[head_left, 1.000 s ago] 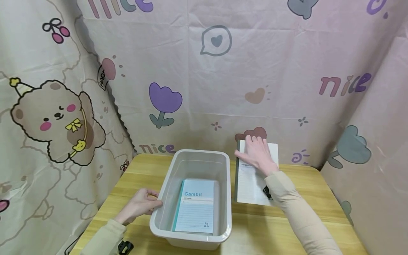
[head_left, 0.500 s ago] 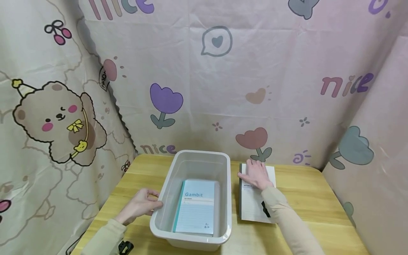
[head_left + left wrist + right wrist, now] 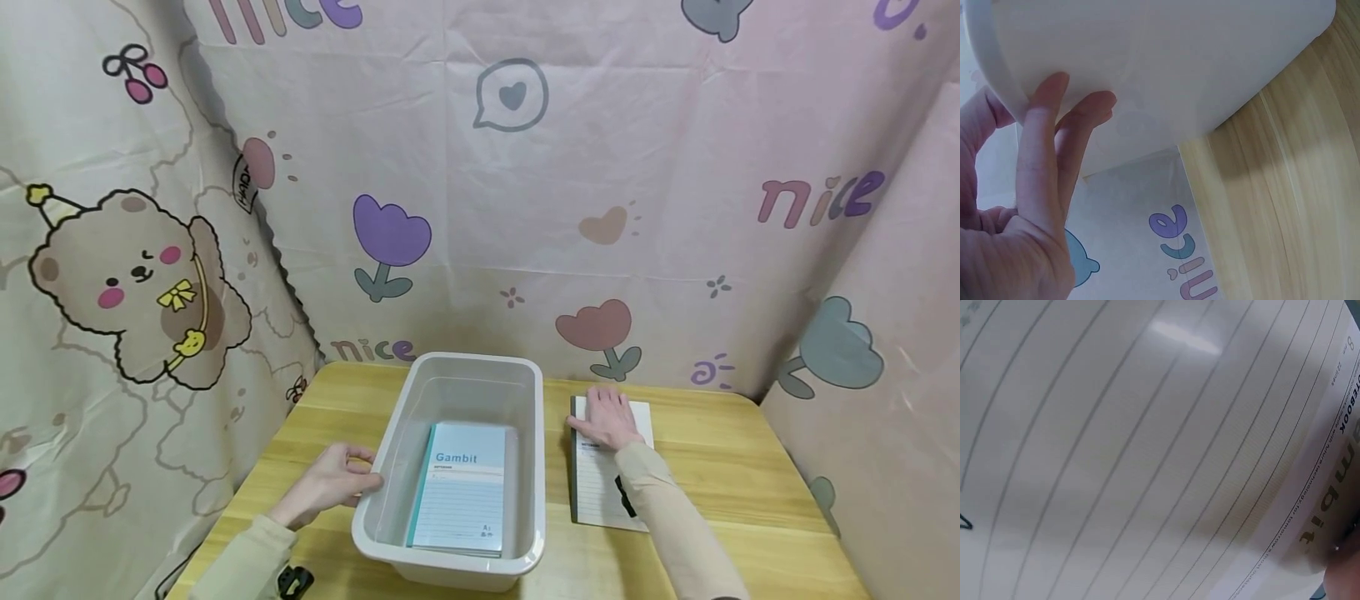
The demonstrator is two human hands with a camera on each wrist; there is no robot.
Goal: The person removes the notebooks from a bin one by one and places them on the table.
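Observation:
A pale grey plastic bin stands on the wooden table. Inside it lies a blue-covered notebook marked "Gambit". My left hand grips the bin's left rim; in the left wrist view, its fingers lie against the outer wall of the bin, with the thumb partly behind the rim. To the right of the bin, a notebook with a dark grey spine lies on the table. My right hand holds it near the far end, thumb at the spine. The ruled notebook cover fills the right wrist view.
The wooden table runs back to a printed curtain, which also hangs at both sides. A black device is by the left sleeve and a dark strap by the right wrist.
The grey-spined notebook was raised against the curtain; my right hand has brought it down onto the table, then slightly nearer and to the right. The left hand and bin have stayed put.

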